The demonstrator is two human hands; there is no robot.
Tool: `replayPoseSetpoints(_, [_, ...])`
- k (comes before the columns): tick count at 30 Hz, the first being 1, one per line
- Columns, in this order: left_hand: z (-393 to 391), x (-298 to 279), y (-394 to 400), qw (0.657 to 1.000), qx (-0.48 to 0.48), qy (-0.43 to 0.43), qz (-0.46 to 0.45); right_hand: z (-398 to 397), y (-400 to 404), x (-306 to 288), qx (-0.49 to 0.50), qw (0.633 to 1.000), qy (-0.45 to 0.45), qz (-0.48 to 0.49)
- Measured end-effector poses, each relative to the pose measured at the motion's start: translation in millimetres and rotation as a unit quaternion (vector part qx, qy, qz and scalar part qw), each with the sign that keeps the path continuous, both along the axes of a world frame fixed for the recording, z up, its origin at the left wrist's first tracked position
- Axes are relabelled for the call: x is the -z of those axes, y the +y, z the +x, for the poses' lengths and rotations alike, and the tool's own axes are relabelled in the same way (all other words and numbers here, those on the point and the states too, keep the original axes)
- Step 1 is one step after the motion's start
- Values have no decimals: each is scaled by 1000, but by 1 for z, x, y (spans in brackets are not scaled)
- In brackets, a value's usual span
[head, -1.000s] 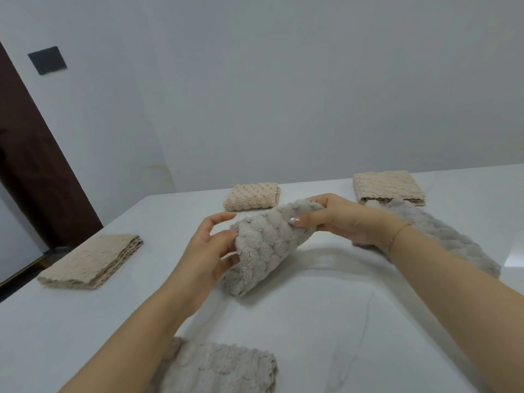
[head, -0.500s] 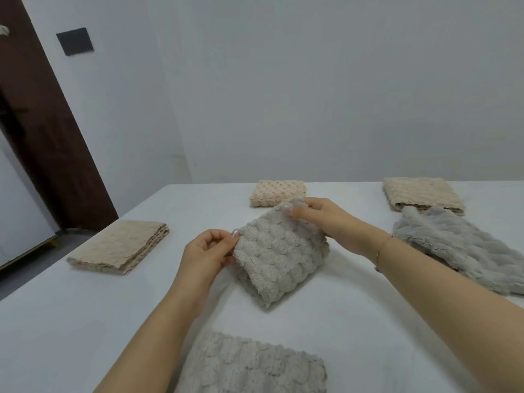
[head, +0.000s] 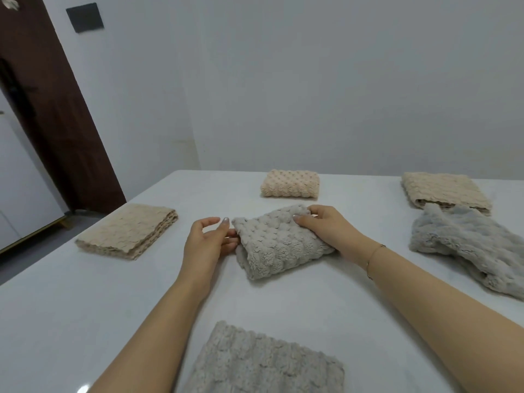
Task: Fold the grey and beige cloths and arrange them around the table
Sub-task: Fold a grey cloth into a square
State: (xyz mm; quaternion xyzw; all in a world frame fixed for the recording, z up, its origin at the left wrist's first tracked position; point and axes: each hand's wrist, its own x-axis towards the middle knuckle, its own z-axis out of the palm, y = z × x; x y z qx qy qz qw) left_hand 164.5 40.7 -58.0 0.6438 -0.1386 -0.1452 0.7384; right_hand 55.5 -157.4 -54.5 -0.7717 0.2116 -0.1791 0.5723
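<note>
Presently the white table (head: 326, 313) carries the folded grey cloth (head: 279, 242) at its centre. Right hand (head: 326, 229) pinches its far corner; left hand (head: 211, 241) touches its edge, fingers relaxed. Risk: plush layers springing apart upon release.

Plain domestic-looking room, sparsely furnished. White glossy table (head: 85, 321) set against bare white walls (head: 312, 80). Dark brown wooden door (head: 54, 123) at left, black wall plate (head: 85, 17) beside it. Folded cloths (head: 289, 183) laid out on top.
</note>
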Motion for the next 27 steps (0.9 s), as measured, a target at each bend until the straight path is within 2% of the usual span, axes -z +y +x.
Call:
replayPoseSetpoints(5, [-10, -5, 3, 999, -14, 16, 42, 0, 2, 2, -3, 1000, -5, -7])
replayPoseSetpoints(8, [-22, -13, 7, 992, 25, 25, 119, 1, 2, 5, 8, 1000, -10, -1])
replayPoseSetpoints(12, [-33, -14, 8, 969, 58, -39, 236, 3, 3, 9, 40, 998, -13, -37])
replayPoseSetpoints(18, [-31, -9, 9, 952, 60, -80, 290, 1, 5, 9, 93, 993, -9, -76])
replayPoseSetpoints(21, [-32, -10, 9, 939, 70, -108, 320, -3, 4, 7, 114, 982, 15, -150])
replayPoseSetpoints(23, [-34, -12, 10, 931, 54, -155, 327, -6, -1, 4, 113, 981, 23, -157])
replayPoseSetpoints(25, [-34, -12, 11, 905, -14, -274, 325, -12, -5, -2, 77, 995, 5, -65])
replayPoseSetpoints(27, [-35, -17, 9, 882, -37, -380, 277, -19, -10, -7, 28, 999, 15, 10])
